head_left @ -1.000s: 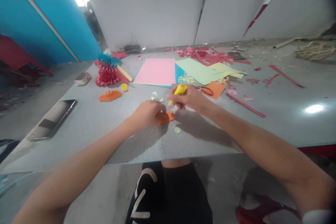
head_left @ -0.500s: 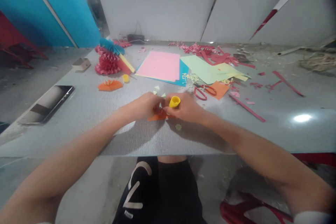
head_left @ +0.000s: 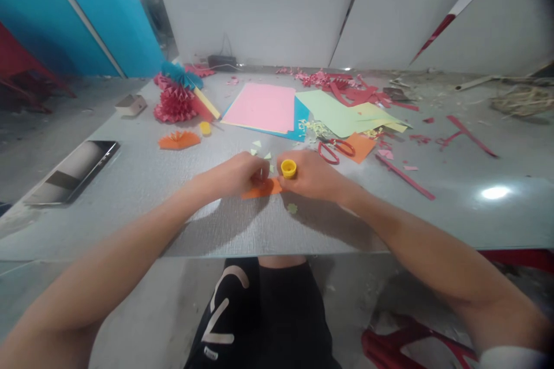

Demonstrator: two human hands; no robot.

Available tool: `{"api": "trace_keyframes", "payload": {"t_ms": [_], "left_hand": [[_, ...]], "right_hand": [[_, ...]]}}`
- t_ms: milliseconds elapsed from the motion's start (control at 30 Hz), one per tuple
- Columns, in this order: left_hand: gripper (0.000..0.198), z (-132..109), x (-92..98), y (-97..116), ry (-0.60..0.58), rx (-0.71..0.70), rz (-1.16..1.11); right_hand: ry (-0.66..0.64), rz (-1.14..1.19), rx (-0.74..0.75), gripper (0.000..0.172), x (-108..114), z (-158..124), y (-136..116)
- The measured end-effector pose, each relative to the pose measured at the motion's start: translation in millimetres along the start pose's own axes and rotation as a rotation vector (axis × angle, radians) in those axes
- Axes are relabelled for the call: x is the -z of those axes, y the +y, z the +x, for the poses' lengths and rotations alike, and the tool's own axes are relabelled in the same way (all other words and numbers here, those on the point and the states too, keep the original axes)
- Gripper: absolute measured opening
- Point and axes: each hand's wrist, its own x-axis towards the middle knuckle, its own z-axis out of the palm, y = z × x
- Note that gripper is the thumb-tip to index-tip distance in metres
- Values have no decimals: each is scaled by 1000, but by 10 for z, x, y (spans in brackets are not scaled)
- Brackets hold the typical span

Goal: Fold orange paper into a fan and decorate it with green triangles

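My right hand (head_left: 309,176) is closed around a yellow glue stick (head_left: 288,168), held upright with its round end facing up. The stick's lower tip is hidden by my fingers. A strip of orange paper (head_left: 267,188) lies on the table between my hands, and the fingers of my left hand (head_left: 244,174) are pinched on its far side. Small pale green paper scraps (head_left: 267,155) lie just beyond my fingers. A little green paper flower (head_left: 292,208) rests nearer to me. Red-handled scissors (head_left: 336,149) lie past my right hand.
Pink sheets (head_left: 262,106) and light green paper (head_left: 333,112) lie farther back. To the left are an orange paper fan (head_left: 179,139), a yellow cap (head_left: 205,128), pleated red paper (head_left: 175,105) and a phone (head_left: 73,173). Red strips (head_left: 404,177) are scattered at right.
My right hand and the glue stick have shifted slightly right, apart from my left hand. More of the orange strip shows, and the stick stands more upright.
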Motion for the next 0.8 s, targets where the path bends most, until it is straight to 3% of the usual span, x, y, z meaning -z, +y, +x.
{"api": "trace_keyframes", "payload": {"t_ms": [133,200,333,467,700,800], "left_hand": [[10,8,21,28,-19,18,-42],[11,12,30,40,-28,26,-58],[10,11,20,32,-6,12,-38],[9,11,-7,6,-14,-7,-48],[8,4,34,53,-41,39,-51],[18,-1,31,46,-41,43,-67]], "right_hand": [[211,88,-39,11,57,-22,7],[254,129,-17,10,27,-30,-11],[126,124,60,11,-139,-21,-48],[66,113,24,14,-221,4,-64],[-1,-4,-35,14,-56,-19,-56],[65,-33,-35,14,38,-35,-26]]}}
